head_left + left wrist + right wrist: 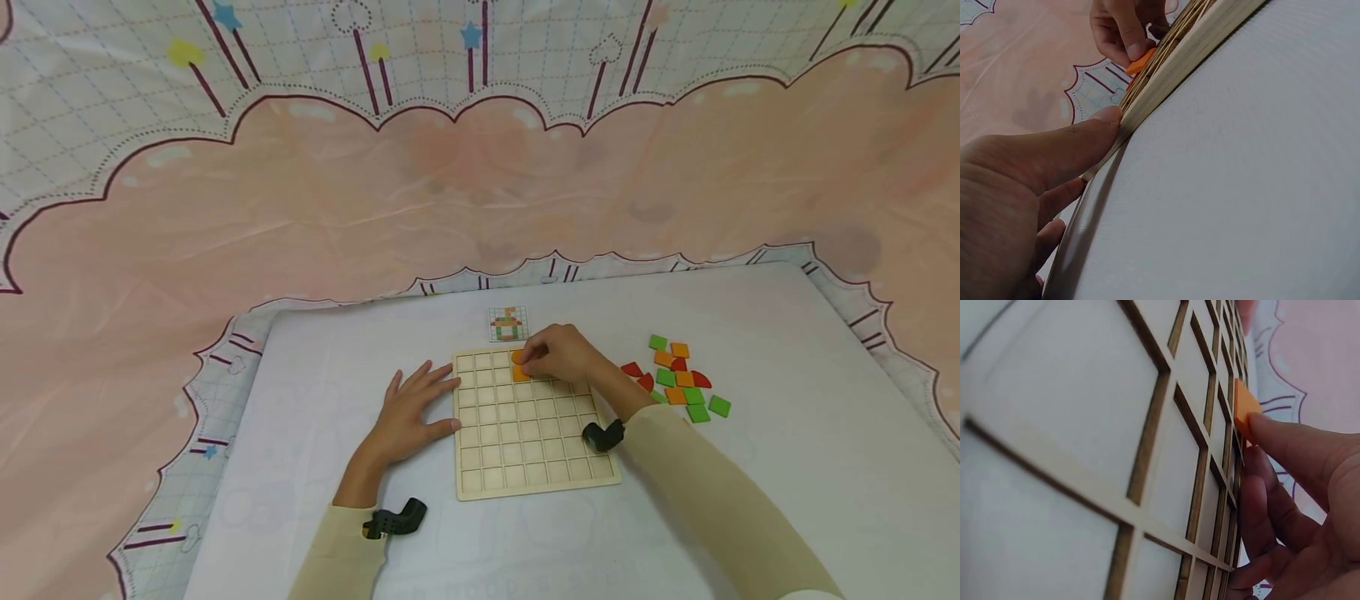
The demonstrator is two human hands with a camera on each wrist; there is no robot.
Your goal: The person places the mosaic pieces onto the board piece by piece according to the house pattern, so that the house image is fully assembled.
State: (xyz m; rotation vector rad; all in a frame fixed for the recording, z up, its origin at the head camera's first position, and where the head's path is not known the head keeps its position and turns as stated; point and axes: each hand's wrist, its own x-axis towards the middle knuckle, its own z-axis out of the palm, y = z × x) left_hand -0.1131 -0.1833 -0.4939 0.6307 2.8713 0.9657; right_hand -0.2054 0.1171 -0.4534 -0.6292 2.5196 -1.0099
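A square wooden grid board (525, 431) lies on the white table. Near its top edge, my right hand (562, 354) pinches an orange square tile (1247, 409), which stands tilted against the grid in the right wrist view. More orange (517, 357) shows in the top row, partly hidden by the fingers. My left hand (412, 414) has its fingers spread at the board's left side. Its thumb (1100, 125) touches the board's edge in the left wrist view.
A small pattern card (508, 323) lies just beyond the board. To the right is a loose group of tiles: green squares (697, 413), orange squares (679, 350) and red quarter-round pieces (701, 380). Patterned cloth (480, 192) hangs behind the table.
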